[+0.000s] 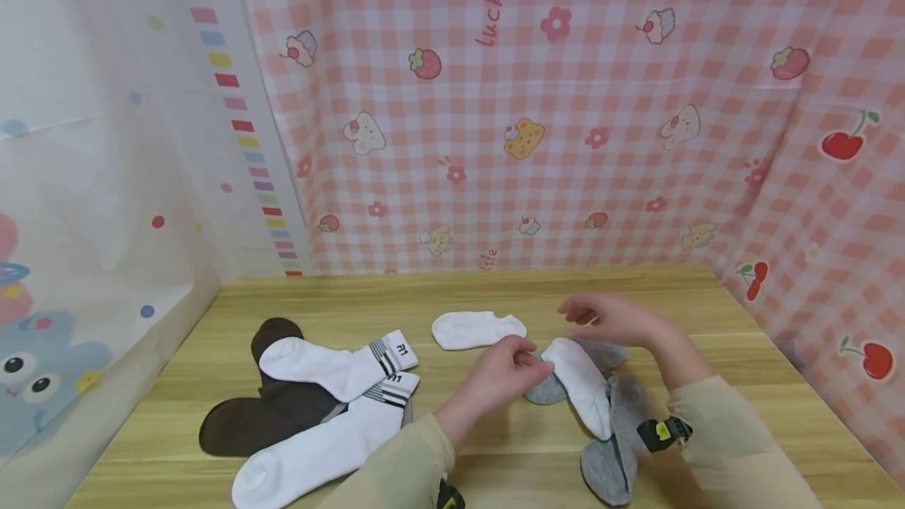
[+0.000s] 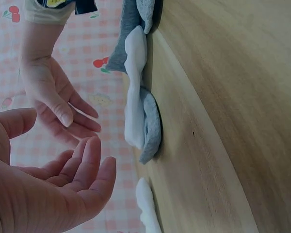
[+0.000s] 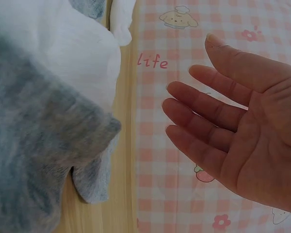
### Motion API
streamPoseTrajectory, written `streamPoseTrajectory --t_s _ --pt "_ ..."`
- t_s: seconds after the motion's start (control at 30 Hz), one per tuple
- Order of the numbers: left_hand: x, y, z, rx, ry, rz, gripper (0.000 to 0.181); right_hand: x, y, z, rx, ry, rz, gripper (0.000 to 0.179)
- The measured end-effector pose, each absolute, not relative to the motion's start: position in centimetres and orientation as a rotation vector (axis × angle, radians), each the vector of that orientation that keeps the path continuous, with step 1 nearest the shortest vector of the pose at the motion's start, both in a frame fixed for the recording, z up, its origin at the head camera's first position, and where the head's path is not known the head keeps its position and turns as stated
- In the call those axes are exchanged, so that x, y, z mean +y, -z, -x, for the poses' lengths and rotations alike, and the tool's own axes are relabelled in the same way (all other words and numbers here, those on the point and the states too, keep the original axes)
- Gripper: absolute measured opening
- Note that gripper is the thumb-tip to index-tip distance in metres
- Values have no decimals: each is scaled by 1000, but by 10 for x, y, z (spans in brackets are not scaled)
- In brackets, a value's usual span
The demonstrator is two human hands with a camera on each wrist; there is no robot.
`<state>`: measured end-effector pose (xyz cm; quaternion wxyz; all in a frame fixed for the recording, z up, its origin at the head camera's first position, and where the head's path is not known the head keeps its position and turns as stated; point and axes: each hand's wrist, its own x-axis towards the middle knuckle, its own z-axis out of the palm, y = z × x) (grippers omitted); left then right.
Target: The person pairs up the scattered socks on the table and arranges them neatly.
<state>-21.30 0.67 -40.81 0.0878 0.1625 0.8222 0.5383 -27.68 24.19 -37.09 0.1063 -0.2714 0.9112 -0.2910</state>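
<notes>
My left hand point(image 1: 503, 374) hovers beside the near pile with its fingers loosely bent and holds nothing. Above the far side of that pile, my right hand point(image 1: 617, 320) is also relaxed; its bare palm shows in the right wrist view. Between and below the hands, a white low-cut sock point(image 1: 581, 389) lies over grey socks point(image 1: 606, 468). How many grey socks there are I cannot tell, since they overlap. A second white low-cut sock point(image 1: 468, 331) lies flat just beyond my left hand. In the left wrist view, both hands are apart from the white sock point(image 2: 134, 92).
On the left of the wooden table point(image 1: 509, 466), two white striped crew socks point(image 1: 321, 446) overlap dark brown socks point(image 1: 236, 424). A bit of grey shows beneath them. A pink checked cloth point(image 1: 452, 100) hangs along the back and right, a white printed cloth point(image 1: 92, 179) on the left.
</notes>
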Motion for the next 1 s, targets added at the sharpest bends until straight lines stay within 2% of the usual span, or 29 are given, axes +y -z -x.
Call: streamPoseTrajectory --t_s 0.47,1.0 --pt "15 414 237 2581 -1553 -508 36 256 379 256 2697 907 797 37" --pt "24 425 265 2543 -1515 -499 43 270 389 241 2703 947 769 40"
